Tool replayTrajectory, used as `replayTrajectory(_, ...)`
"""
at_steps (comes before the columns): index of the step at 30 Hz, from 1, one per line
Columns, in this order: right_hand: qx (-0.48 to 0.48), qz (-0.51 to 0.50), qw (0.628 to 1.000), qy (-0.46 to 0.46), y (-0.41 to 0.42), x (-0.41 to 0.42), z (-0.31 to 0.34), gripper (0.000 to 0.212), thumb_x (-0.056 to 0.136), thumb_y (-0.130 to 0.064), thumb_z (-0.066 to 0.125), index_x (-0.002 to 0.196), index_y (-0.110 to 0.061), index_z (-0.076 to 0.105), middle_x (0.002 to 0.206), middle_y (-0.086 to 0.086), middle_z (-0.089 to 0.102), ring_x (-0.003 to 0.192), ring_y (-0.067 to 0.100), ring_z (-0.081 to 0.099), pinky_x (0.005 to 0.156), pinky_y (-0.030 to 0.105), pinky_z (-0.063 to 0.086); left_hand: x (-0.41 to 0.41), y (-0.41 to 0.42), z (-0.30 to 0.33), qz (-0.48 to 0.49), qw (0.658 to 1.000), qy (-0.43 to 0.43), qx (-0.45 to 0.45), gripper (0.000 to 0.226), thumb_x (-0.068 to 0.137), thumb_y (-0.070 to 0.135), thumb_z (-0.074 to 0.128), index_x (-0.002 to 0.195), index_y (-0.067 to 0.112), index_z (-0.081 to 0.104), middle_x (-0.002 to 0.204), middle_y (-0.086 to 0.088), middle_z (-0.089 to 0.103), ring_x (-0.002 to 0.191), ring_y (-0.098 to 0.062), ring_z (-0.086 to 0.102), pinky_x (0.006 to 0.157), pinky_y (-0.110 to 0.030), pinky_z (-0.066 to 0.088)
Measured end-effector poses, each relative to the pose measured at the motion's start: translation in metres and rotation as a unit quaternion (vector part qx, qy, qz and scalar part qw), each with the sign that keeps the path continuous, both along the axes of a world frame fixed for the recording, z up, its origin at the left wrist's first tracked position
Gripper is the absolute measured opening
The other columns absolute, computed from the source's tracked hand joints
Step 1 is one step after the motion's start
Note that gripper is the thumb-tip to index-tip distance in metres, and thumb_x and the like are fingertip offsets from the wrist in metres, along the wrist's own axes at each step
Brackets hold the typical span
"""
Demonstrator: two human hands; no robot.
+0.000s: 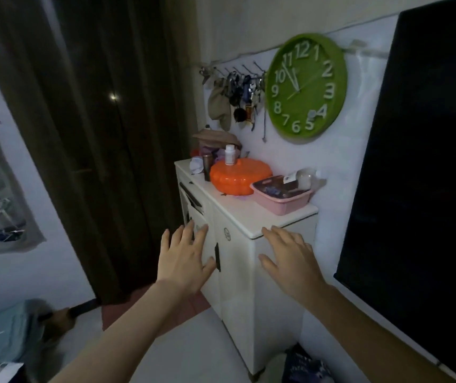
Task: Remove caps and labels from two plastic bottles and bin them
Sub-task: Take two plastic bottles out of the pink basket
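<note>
A clear plastic bottle point(305, 176) lies on its side across the pink basket point(282, 201) on top of the white cabinet point(249, 217). A small white bottle point(229, 154) stands on an orange pumpkin-shaped container point(239, 175) behind it. My left hand point(184, 258) is stretched out in front of the cabinet door, fingers spread, holding nothing. My right hand point(290, 258) hovers at the cabinet's near corner, also spread and empty. Both hands are well short of the bottles. No bin is recognisable in view.
A green wall clock point(307, 85) and a rack of hanging keys point(238, 87) are above the cabinet. A dark curtain point(97, 134) hangs to the left, a large black screen point(420, 175) to the right. Bags lie on the floor at bottom left point(3, 335) and by the cabinet's foot point(307, 366).
</note>
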State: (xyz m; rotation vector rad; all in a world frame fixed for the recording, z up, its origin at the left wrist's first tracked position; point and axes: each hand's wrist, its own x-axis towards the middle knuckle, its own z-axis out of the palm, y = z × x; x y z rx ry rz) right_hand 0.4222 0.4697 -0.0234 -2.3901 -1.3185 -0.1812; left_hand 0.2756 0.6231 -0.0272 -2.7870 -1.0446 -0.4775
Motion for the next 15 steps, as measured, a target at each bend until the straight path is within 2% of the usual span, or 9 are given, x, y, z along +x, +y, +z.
replayTrajectory(9,-0.003,-0.105,0.994,0.015,0.084,0.105,-0.017,0.054,0.091,-0.039,0.051,0.14,-0.022,0.033,0.147,0.005,0.04,0.13,0.028,0.038,0.104,0.047,0.039,0.143,0.109,-0.016,-0.134,0.991,0.031,0.0,0.07,0.091,0.055,0.034,0.15,0.027,0.007,0.161,-0.008,0.011,0.146,-0.028,0.013,0.119,-0.049,0.003)
replayTrajectory(12,0.023,-0.129,0.991,-0.002,0.113,0.147,-0.024,0.047,0.087,-0.037,0.058,0.129,-0.023,0.043,0.134,0.002,0.052,0.119,0.028,0.047,0.096,0.042,0.044,0.193,0.147,-0.022,-0.167,0.986,0.019,0.007,0.07,0.091,0.055,0.037,0.149,0.027,0.011,0.16,-0.007,0.014,0.147,-0.027,0.014,0.119,-0.048,0.003)
replayTrajectory(15,0.026,-0.17,0.985,0.002,0.141,0.188,-0.03,0.051,0.086,-0.036,0.058,0.132,-0.021,0.044,0.136,0.003,0.052,0.12,0.031,0.047,0.094,0.041,0.042,0.235,0.187,-0.024,-0.204,0.979,0.008,0.009,0.07,0.089,0.053,0.043,0.149,0.027,0.016,0.159,-0.006,0.02,0.146,-0.027,0.018,0.119,-0.047,0.006)
